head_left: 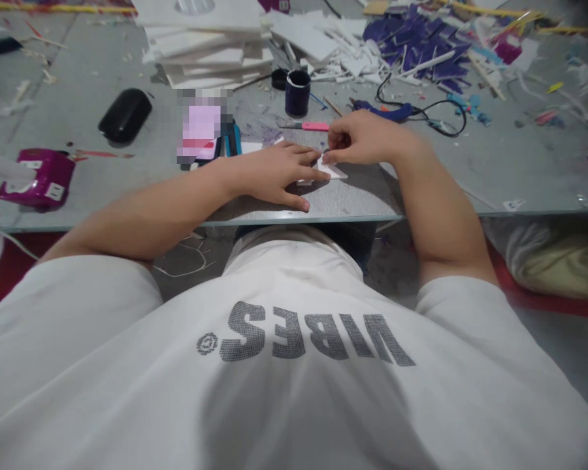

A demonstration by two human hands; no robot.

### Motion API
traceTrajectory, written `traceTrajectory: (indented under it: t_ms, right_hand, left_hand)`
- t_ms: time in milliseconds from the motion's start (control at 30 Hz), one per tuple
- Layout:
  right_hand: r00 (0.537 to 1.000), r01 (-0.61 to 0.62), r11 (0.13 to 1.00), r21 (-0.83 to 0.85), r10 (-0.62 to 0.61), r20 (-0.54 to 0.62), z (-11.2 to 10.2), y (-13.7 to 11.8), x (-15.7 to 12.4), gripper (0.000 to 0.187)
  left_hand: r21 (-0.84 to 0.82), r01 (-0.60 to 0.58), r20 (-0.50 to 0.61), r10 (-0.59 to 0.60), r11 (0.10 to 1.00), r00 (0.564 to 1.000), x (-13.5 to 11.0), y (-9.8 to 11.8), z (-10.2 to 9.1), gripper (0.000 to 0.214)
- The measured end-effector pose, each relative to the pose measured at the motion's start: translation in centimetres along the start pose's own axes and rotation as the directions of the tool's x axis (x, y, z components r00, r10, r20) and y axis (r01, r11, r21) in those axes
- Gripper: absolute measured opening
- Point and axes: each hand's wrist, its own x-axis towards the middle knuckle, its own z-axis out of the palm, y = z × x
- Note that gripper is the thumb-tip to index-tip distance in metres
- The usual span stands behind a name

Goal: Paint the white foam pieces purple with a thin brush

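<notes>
White printed shirt (pixel 294 365), lower frame; white piece (pixel 332 171) under both hands, centre frame.
Left hand (pixel 274 173): fingers flat, slightly apart, pressing the white piece onto the grey surface (pixel 470 163). Right hand (pixel 357 138): fingers pinched together on its upper edge. Behind: pink-handled knife (pixel 306 125), dark cup (pixel 298 91); black case (pixel 125 115), upper left.

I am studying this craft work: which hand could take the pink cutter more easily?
Probably right. The right hand is beside the pink cutter; the left hand lies flat on the white piece.
</notes>
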Motion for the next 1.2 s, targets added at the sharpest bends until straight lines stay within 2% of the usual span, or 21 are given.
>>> traceTrajectory:
  t_ms: [500,700,900,1200]
  right_hand:
    - [0.997,-0.017,0.999,-0.044,0.020,0.075,0.1,1.1,0.6,0.035]
    - [0.996,-0.043,0.997,-0.057,0.047,0.074,0.0,0.8,0.6,0.039]
    - [0.995,-0.024,0.998,-0.063,0.030,0.090,0.0,0.8,0.5,0.035]
    - [0.995,-0.048,0.998,-0.037,0.051,0.089,0.0,1.5,0.6,0.049]
  left_hand:
    - [0.008,-0.024,-0.014,0.024,1.000,1.000,0.0,-0.1,0.1,0.082]
    - [0.021,-0.025,0.006,0.025,0.999,1.000,0.0,0.1,0.0,0.084]
    - [0.026,-0.023,0.000,0.023,0.999,1.000,0.1,-0.1,0.0,0.085]
    - [0.003,-0.016,-0.013,0.016,1.000,1.000,0.1,-0.2,0.2,0.086]
